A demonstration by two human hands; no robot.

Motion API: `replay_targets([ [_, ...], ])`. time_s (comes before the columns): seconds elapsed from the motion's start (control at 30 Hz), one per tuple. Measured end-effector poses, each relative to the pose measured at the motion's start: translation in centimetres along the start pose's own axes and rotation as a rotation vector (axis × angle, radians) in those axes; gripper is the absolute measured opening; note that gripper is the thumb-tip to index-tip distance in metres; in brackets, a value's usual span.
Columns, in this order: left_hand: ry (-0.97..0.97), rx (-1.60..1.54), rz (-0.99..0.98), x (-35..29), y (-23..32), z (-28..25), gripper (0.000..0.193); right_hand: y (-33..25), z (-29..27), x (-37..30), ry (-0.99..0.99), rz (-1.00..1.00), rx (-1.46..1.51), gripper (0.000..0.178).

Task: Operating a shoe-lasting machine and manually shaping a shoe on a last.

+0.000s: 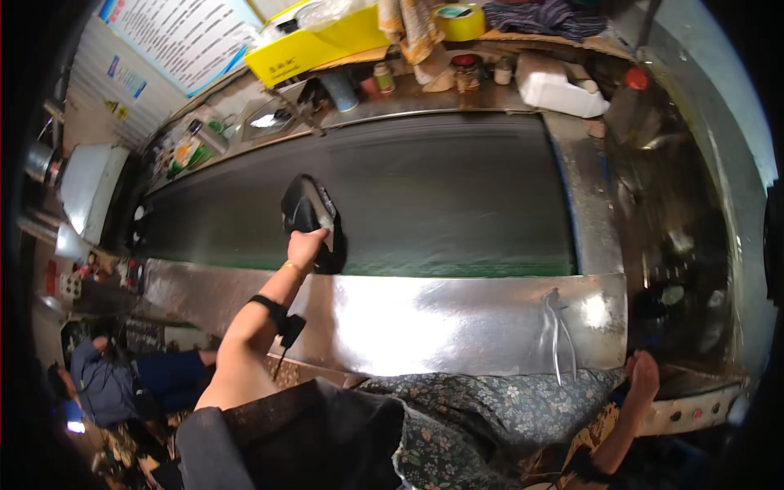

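On the upper-left wall, a blue-edged white poster carries rows of dark print, too small to read. Beside it are a small blue-and-white sticker, illegible, and a yellow sign with a dark symbol. A yellow box bears two dark lines of lettering.

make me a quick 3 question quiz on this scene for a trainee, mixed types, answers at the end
1. Which hand is gripping the black object?
2. True or false: the right hand lies on the dark belt.
3. The long box on the far side of the belt is: A) red; B) yellow; C) blue.

Key:
1. The left hand.
2. False; it is off the belt, near the right end of the steel ledge.
3. B.
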State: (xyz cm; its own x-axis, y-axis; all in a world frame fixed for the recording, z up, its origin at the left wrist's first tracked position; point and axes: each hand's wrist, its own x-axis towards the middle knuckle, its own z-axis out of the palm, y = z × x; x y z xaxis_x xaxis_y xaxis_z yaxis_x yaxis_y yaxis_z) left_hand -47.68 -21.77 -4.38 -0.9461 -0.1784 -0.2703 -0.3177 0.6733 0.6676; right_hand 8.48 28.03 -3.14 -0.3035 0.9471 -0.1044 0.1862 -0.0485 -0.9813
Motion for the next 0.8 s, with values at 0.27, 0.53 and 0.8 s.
replay_targets([
  [0.27, -1.141, -0.61, 0.023, -18.5, 11.3, 0.8, 0.043, -11.3, 5.8, -11.1, -0.083, -0.062, -0.006, 0.025],
  [0.53, -1.723, 0.218, 1.186, -35.9, 13.6, 3.6, 0.112, -18.1, 4.5, -18.4, 0.204, -0.598, -0.227, 0.036],
  [0.8, -1.555, -0.181, 1.714, -44.4, 13.6, 6.0, 0.099, -14.0, 3.7, -27.3, 0.104, -0.813, -0.777, 0.051],
])
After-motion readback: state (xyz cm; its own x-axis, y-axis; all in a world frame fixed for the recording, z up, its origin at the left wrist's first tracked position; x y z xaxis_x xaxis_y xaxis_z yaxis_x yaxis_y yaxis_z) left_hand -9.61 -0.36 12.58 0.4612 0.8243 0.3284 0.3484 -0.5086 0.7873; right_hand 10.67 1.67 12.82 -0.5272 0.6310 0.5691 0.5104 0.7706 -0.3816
